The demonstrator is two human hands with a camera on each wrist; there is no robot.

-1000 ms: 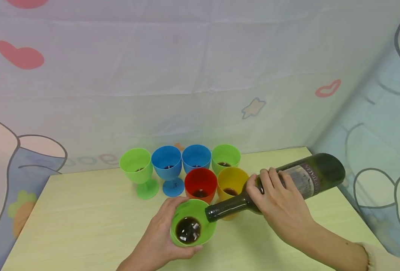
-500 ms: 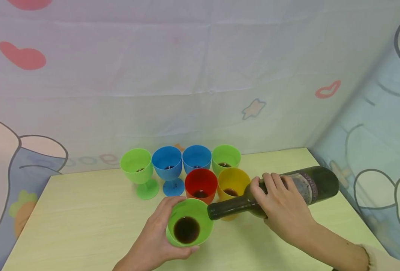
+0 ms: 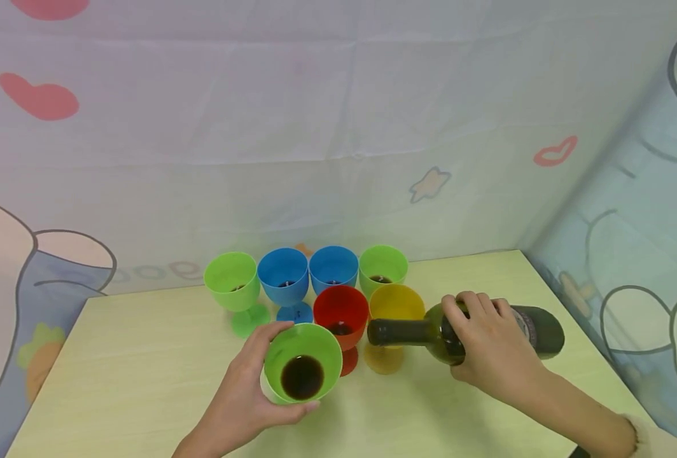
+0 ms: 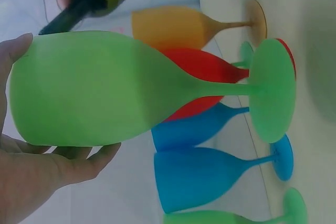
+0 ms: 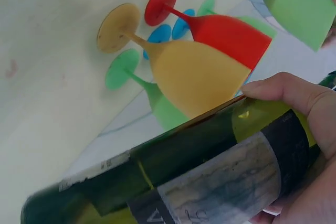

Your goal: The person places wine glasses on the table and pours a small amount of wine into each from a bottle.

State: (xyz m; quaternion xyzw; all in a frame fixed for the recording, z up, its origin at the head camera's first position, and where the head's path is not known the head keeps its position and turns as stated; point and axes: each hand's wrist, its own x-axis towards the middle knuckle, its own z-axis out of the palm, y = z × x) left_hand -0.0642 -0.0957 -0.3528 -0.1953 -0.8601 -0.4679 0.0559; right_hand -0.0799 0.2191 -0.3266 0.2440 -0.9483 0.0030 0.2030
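Note:
My left hand (image 3: 241, 394) grips a green goblet (image 3: 312, 341) round its bowl, and dark liquid lies in the bottom. In the left wrist view, the same goblet (image 4: 94, 87) shows its full stem and foot, with fingers and thumb on opposite sides of the bowl. My right hand (image 3: 493, 353) is wrapped round a dark green wine bottle (image 3: 401, 332), held nearly level with its mouth pointing left. The bottle's neck overlaps the yellow goblet (image 3: 396, 299) in the head view; its mouth is apart from the held goblet. The bottle's label (image 5: 220, 177) shows in the right wrist view.
A red goblet (image 3: 340, 305) stands beside the yellow one. Behind them are two blue goblets (image 3: 283, 273), a green goblet (image 3: 231, 280) at the left and another green goblet (image 3: 382, 262) at the right. Dark liquid shows in several. A printed cloth (image 3: 315, 127) hangs behind the pale table (image 3: 144, 362).
The green goblet in my left hand has moved left and slightly up, away from the bottle. The bottle has levelled out, its mouth shifting right and up off the goblet's rim.

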